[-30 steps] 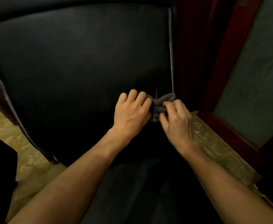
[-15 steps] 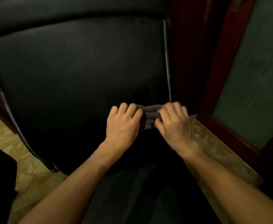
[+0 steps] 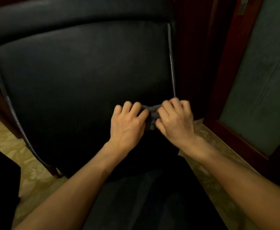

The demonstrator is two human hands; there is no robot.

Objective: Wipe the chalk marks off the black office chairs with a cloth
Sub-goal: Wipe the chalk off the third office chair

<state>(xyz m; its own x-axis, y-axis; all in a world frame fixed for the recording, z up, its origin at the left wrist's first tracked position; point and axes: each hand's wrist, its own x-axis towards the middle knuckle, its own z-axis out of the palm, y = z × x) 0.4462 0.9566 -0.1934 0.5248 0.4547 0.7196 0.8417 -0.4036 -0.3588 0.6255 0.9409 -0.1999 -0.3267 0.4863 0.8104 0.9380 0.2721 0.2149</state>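
A black upholstered chair seat (image 3: 79, 83) fills most of the view, edged with grey piping along its left and right sides. A small grey cloth (image 3: 151, 116) is bunched up over the seat's front right part. My left hand (image 3: 127, 123) grips the cloth's left end with curled fingers. My right hand (image 3: 175, 121) grips its right end, fingers curled over it. Both hands nearly touch, and most of the cloth is hidden between them. I see no clear chalk marks on the seat in this dim light.
The chair's padded backrest (image 3: 69, 15) runs along the top. A dark red wooden door frame (image 3: 219, 77) with a frosted glass panel (image 3: 260, 80) stands close on the right. Beige patterned floor (image 3: 8, 146) shows at the left and beside the door.
Both hands, with the cloth between them, have drawn back toward the seat's front and closer together. The cloth is more tightly bunched than a second ago.
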